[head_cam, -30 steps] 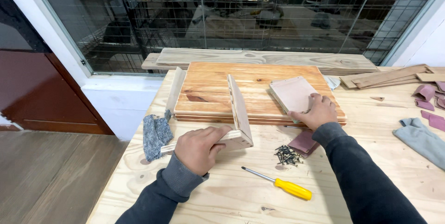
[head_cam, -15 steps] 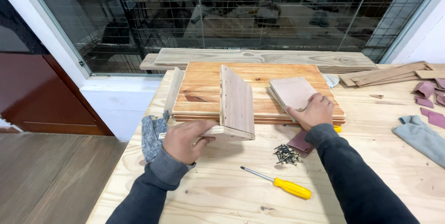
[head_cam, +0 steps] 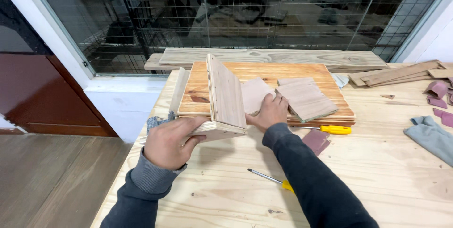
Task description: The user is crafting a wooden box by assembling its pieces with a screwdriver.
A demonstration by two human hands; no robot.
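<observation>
Left hand (head_cam: 167,143) grips the near end of an L-shaped wood assembly (head_cam: 224,100): fingers curled round the edge of its flat base piece, thumb side hidden. The assembly's upright panel stands on edge, tilted slightly, over the near-left part of a large board (head_cam: 302,70) on the bench (head_cam: 377,171). The base appears lifted clear of the bench at the near end; whether its far end rests on the board cannot be told.

Right hand (head_cam: 270,112) lies flat, fingers spread, pressing a thin square panel (head_cam: 255,93) on the board, just beside the upright. A second, thicker square panel (head_cam: 306,99) lies touching the fingertips on the right.

Nearby: one yellow screwdriver (head_cam: 330,129) against the board's near edge, another (head_cam: 271,180) partly hidden under the right forearm, sandpaper (head_cam: 315,140) between them, grey cloth (head_cam: 432,136) well to the right, wood strips (head_cam: 401,72) at the far right.

Risks, as judged:
- The assembly is held at one end only, by one hand. The upright could swing or the joint strain under its own weight.
- The upright stands close to the right hand; a tip to the right would strike the fingers.
- The forearm lies over the screwdriver and could roll it off the bench.
</observation>
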